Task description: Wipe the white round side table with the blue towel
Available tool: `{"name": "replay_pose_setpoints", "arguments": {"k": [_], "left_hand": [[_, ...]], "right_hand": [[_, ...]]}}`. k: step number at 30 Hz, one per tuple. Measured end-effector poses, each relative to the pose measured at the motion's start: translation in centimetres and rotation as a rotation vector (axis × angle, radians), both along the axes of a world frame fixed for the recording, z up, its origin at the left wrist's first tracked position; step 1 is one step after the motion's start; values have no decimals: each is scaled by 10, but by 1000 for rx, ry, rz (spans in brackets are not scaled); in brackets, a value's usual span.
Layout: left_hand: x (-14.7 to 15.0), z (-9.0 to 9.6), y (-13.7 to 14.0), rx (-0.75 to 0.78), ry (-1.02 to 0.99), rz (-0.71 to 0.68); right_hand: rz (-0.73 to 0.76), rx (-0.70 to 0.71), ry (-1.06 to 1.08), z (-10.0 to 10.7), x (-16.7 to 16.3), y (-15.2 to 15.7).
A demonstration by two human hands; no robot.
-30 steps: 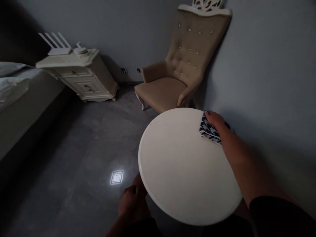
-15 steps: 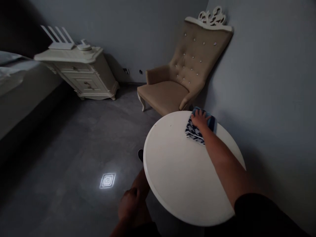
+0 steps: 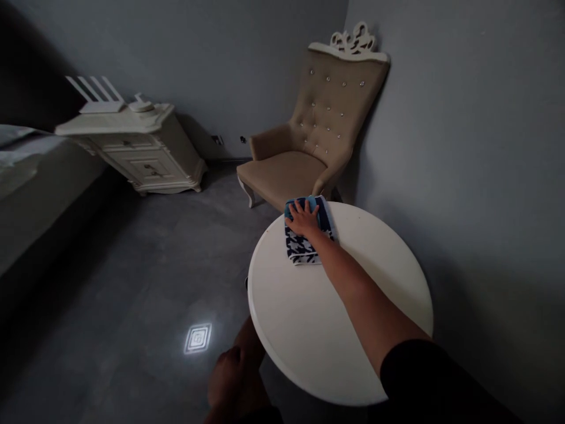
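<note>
My right hand [image 3: 302,220] lies flat with spread fingers on a folded towel [image 3: 304,246], pressing its top. The towel has a dark blue and grey houndstooth pattern, with blue bands and a white edge. It rests at the far left edge of a round white table [image 3: 335,330]. Down at the lower left, my left hand [image 3: 226,374] is curled into a loose fist against my leg, beside the table. Shadow covers part of its fingers, and no object shows in it.
Behind the table stands a tan tufted armchair [image 3: 286,174] against the grey wall. A cream nightstand [image 3: 152,165] at the back left bears a white router [image 3: 101,106]. A bed [image 3: 39,194] borders the left side. A light pattern [image 3: 198,338] shines on the grey floor.
My right hand and the towel have moved left along the far side of the table, from the back right to the far left edge. My left hand stays by my leg.
</note>
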State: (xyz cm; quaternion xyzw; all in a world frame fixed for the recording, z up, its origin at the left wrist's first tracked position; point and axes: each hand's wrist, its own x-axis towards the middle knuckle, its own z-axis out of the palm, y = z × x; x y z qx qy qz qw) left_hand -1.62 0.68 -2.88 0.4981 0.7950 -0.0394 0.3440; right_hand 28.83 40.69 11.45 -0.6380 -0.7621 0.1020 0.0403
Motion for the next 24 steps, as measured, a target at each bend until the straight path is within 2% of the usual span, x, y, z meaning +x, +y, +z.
{"name": "replay_pose_setpoints", "arguments": {"k": [3,6,11,14,16,19,21,24], "left_hand": [[2,3,2,-1,13,-1],[2,4,3,1,7,9],[4,2,4,-23,-9,-63],[9,4,3,-4,26,-81],[11,5,1,8,27,-81],[9,5,-2,14,-2,-65],[7,2,-3,21,-3,-67],[4,-3,-5,46,-2,-63]], "right_hand": [[-89,-40,-35,2,58,-3],[-196,-53,-77,7,135,-17],[-354,-81,-162,5,272,-72],[-372,-103,-161,-1,325,-108],[-412,-103,-177,-4,338,-124],[-490,-82,-236,-4,323,-131],[-508,-87,-265,-2,294,-127],[-437,-116,-248,1,227,-109]]}}
